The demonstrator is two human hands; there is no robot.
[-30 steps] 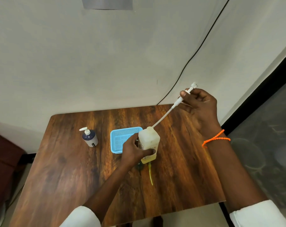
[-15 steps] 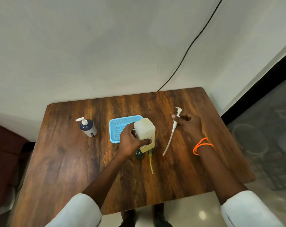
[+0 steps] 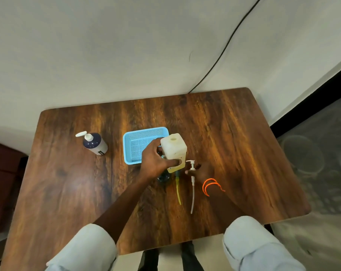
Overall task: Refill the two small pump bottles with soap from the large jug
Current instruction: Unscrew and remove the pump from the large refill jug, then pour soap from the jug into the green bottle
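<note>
Left hand (image 3: 156, 163) is wrapped around the big open jug (image 3: 174, 148) standing mid-table (image 3: 68, 182) right next to the blue basket (image 3: 140, 142), right hand (image 3: 200, 171) pinches the white pump (image 3: 192, 184) lying on the wood, dark pump bottle (image 3: 94, 143) sits off left.

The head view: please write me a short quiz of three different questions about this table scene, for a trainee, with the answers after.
1. True or false: the jug has its pump fitted in its neck.
2. Which hand grips the jug? A) left B) right C) both
3. Fill in: the dark pump bottle stands to the ____ of the blue basket in the picture.

Key
1. False: the neck is open, and the long white pump lies on the table under the right hand.
2. A: the left hand.
3. left
</note>
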